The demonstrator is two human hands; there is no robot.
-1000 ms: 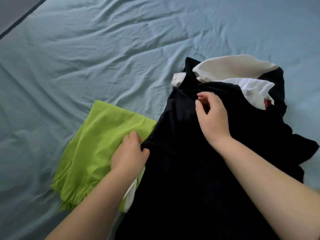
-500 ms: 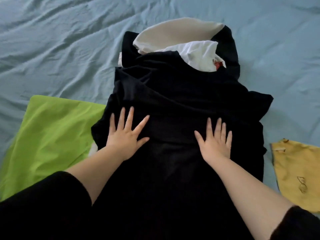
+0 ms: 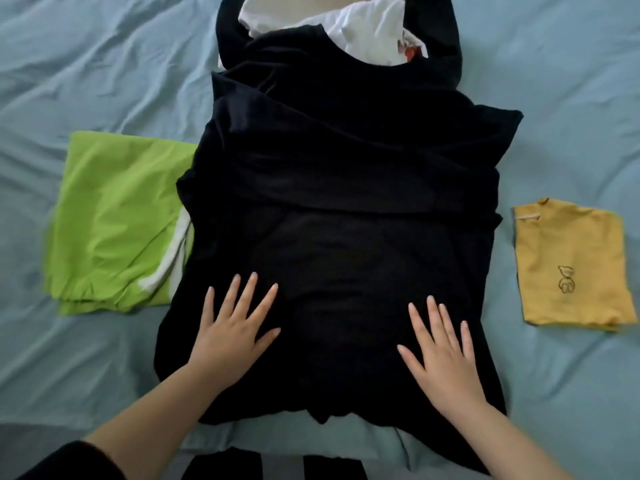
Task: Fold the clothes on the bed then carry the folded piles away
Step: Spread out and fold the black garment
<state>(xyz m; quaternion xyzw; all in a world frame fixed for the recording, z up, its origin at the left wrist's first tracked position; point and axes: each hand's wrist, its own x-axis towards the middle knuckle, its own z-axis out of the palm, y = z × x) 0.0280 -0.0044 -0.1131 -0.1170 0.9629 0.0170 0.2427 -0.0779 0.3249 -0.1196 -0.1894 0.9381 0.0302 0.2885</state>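
- Bed sheet (image 3: pixel 86 64): pale blue and creased; it carries every item below.
- Black garment (image 3: pixel 339 202): large and spread lengthwise up the middle of the bed. Its hem lies close to the near edge. A fold crosses it about halfway up, and its neckline is toward the far edge.
- Left hand (image 3: pixel 232 327): palm down on the lower left part of the black garment. The fingers are straight and spread apart, pressing flat and gripping nothing.
- Right hand (image 3: pixel 446 351): palm down on the lower right part of the black garment. The fingers are straight and slightly parted, pressing flat and gripping nothing.
- White clothes (image 3: pixel 367 26): bunched at the far end of the black garment and partly under its neckline. A small orange patch shows among them.
- Green garment (image 3: pixel 114 223): folded and lying toward the left edge of the bed. Its right side is tucked under the black garment, and a white strip shows along that side.
- Yellow garment (image 3: pixel 571 268): folded into a rectangle toward the right edge of the bed, apart from the black garment. A small outline drawing is on its face.
- Dark sleeve (image 3: pixel 69 462): covers the left forearm at the near left corner of the view.
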